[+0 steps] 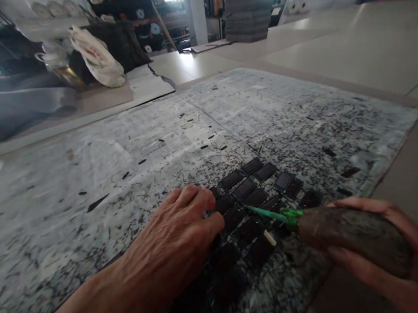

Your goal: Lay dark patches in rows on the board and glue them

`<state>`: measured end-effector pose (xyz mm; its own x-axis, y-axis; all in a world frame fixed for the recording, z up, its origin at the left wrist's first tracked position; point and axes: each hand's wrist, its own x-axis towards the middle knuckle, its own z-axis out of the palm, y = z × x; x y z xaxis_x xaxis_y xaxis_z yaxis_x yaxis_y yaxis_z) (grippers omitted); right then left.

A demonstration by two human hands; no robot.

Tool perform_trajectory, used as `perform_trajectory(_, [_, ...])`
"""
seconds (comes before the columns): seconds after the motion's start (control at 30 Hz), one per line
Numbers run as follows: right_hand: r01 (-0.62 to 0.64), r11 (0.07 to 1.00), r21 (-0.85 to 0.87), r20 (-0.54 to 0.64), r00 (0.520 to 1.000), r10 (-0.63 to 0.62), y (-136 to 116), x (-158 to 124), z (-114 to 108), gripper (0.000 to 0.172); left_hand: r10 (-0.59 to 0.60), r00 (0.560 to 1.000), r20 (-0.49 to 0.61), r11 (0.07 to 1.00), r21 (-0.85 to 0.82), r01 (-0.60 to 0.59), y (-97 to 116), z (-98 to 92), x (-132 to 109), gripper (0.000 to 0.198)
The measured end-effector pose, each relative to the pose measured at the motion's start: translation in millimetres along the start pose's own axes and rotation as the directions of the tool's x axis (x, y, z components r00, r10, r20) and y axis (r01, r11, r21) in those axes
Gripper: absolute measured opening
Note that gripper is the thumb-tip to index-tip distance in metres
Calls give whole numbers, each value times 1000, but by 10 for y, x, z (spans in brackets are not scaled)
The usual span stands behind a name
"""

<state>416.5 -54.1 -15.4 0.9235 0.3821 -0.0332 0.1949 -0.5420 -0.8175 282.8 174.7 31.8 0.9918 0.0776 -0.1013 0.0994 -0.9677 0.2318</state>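
My left hand (176, 227) lies palm down with its fingertips on a grid of small dark rectangular tiles (253, 187), at the near edge of a speckled grey-white marked sheet (128, 187). My right hand (370, 243) is closed around a thick brown wooden handle (351, 239). A green pointed tip (274, 214) sticks out from that handle and reaches over the tiles, close to my left fingers. A small pale chip (269, 237) lies among the tiles. The tiles nearest me are in shadow and partly hidden by my left forearm.
Loose dark slivers lie scattered across the sheet. Pale tabletop (353, 55) surrounds it on the right and far sides. Beyond stand a white plastic bag (97, 55), a tall stack of dark sheets (250, 13), and a white pillar (196, 4).
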Motion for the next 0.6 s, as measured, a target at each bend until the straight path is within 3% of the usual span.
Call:
perform_trajectory(0.4, [65, 998, -25, -14, 998, -66, 153, 50, -13, 45, 75, 997, -31, 997, 29, -74, 32, 98, 175, 23])
perform_trajectory(0.6, [188, 980, -71, -24, 981, -190, 247, 83, -28, 44, 46, 998, -30, 996, 74, -44, 40, 157, 225, 29])
